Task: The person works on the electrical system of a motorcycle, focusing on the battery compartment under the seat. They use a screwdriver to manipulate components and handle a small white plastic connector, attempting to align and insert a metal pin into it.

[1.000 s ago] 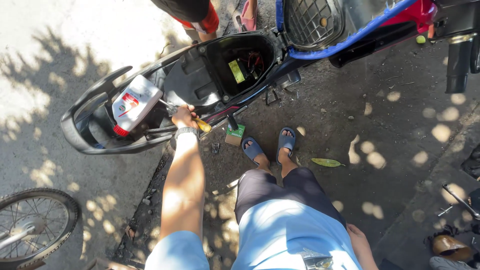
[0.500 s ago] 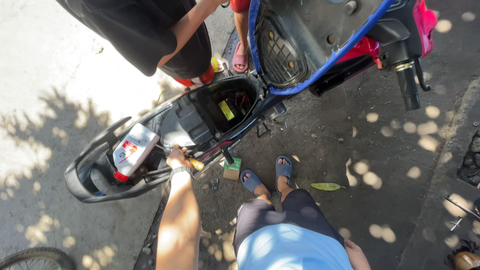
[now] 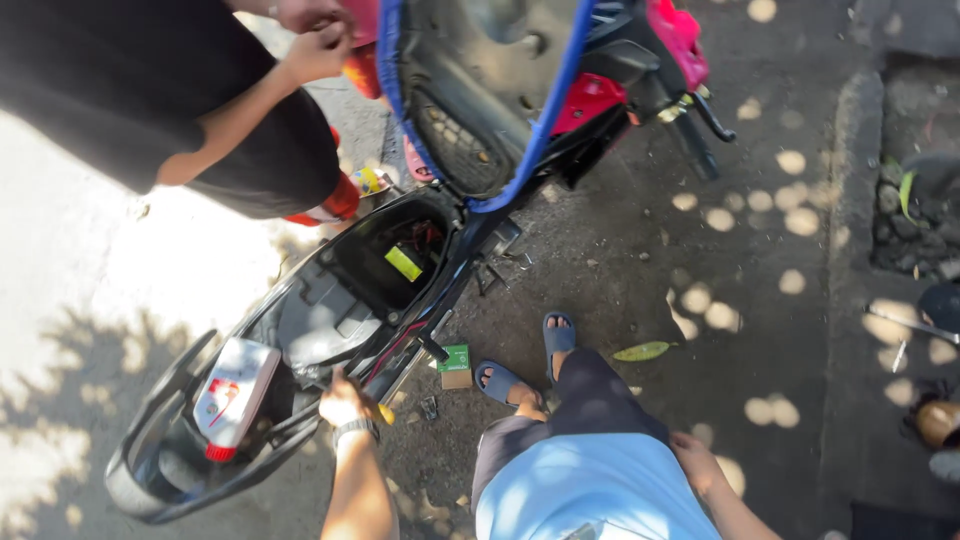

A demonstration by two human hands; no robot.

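Observation:
My left hand (image 3: pixel 345 400), with a watch on its wrist, grips a yellow-handled screwdriver (image 3: pixel 384 413) at the side frame of an opened scooter (image 3: pixel 330 310). A white and red oil bottle (image 3: pixel 232 395) lies in the scooter's rear, just left of that hand. My right hand (image 3: pixel 692 455) rests on my right thigh, holding nothing, fingers mostly hidden. My feet in blue sandals (image 3: pixel 530 360) stand beside the scooter.
Another person in a black shirt (image 3: pixel 190 100) bends over at the top left, hands together. The raised seat (image 3: pixel 480 90) with blue trim stands above the open compartment. A small green and brown box (image 3: pixel 456 365), a green leaf (image 3: pixel 642 351) and loose tools (image 3: pixel 905 325) lie on the ground.
The view has swung down and right, so the scooter now sits lower left. The other person has leaned further in. My left hand stays at the same spot on the frame.

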